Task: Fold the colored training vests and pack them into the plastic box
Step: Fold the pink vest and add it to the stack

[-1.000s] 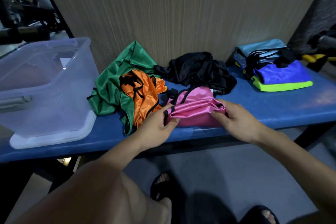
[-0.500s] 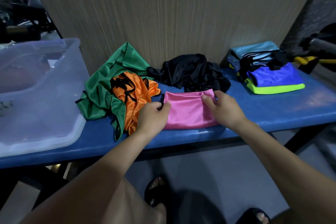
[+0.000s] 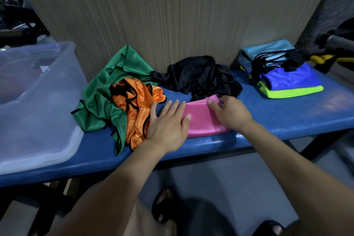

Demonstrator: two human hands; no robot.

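Flattening a folded pink vest (image 3: pixel 203 120) on the blue bench (image 3: pixel 287 119).
Left hand (image 3: pixel 168 122) flat, fingers spread; right hand (image 3: pixel 229 113) pinching its far edge.

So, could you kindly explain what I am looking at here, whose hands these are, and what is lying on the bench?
The picture comes from a camera worn on a person's head, looking down at their own two bare hands. The left hand lies flat with straight fingers on a folded pink vest; the right hand pinches that vest's far edge. On the blue bench lie crumpled green, orange and black vests, and a folded stack at the right. The clear plastic box stands at the left.
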